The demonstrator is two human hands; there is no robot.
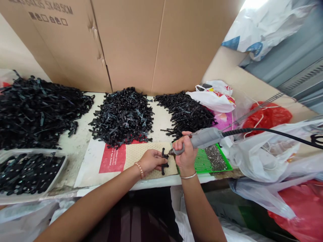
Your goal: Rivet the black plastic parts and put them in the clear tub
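My left hand (150,162) pinches a small black plastic part (163,164) with a long bar and short side arms, over a cream textured mat (137,152). Wrapped around a grey corded electric screwdriver (205,137) is my right hand (186,153). The screwdriver lies tilted, its tip pointing left at the black part; whether a screw sits there is too small to tell. Just right of my right hand is a green tray (228,161) with a perforated plate (202,160) and a heap of small screws (215,157).
Piles of black parts lie at the left (37,107), middle (123,116) and right (189,112). A white bin (64,161) holds more parts. A large cardboard box (131,43) stands behind. Plastic bags (264,161) crowd the right, where the screwdriver's black cable (272,130) runs.
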